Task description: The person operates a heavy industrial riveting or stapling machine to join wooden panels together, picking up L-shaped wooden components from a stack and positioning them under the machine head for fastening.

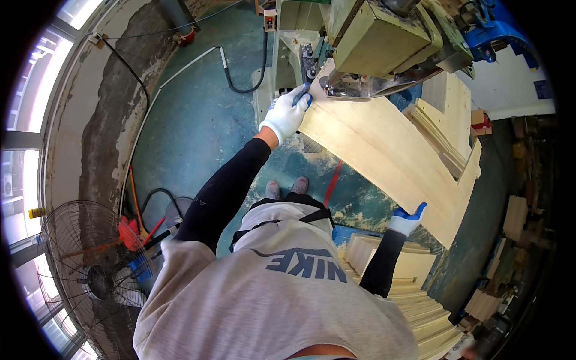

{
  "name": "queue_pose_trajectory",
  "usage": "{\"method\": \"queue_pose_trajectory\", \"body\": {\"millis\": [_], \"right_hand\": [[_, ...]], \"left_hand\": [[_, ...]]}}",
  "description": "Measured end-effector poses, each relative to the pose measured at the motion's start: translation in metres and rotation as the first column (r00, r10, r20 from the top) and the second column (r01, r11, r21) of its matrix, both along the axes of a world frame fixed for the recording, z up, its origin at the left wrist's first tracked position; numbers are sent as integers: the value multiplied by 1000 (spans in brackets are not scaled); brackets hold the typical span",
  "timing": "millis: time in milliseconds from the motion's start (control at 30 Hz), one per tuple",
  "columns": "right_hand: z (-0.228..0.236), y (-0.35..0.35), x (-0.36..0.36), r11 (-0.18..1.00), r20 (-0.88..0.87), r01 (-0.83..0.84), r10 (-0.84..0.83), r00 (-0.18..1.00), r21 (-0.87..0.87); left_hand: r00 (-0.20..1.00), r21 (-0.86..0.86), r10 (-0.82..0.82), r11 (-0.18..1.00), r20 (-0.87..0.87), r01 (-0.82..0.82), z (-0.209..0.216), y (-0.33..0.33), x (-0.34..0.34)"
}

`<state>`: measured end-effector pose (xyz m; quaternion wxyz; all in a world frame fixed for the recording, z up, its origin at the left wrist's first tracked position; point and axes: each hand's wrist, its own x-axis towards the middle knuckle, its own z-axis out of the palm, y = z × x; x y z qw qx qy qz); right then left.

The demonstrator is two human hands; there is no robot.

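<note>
Board (384, 150) runs long from left hand (285, 114) at the machine (378, 42) to right hand (407, 219) — both grips clamped on its ends.

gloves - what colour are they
White knit with blue palms and fingertips, on both the left hand and the right hand; the head view shows it.

The floor (198, 120) is teal-painted concrete, pretty worn and dusted with sawdust near the machine base (282, 66). A black cable (246, 84) snakes across it, a cage fan (90, 276) stands at the left, and stacked pale boards (414, 294) sit at the right.
</note>
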<state>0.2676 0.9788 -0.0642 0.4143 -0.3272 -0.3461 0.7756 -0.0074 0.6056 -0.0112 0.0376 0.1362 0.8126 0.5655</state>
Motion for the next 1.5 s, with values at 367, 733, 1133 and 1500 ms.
{"method": "queue_pose_trajectory", "body": {"millis": [367,733,1133,1500], "right_hand": [[8,-17,19,1000,24,-10,10,1000,-16],[2,-7,1,999,48,-40,38,998,37],[11,-13,-8,998,53,48,-51,997,50],[-4,-5,8,999,-39,14,-16,999,-33]], "left_hand": [[995,-32,-15,999,100,18,-2,-7,13],[993,25,15,1000,118,-18,-15,-10,12],[973,-23,-31,999,230,38,-39,-42,50],[967,-93,5,995,253,20,0,-35,55]]}}
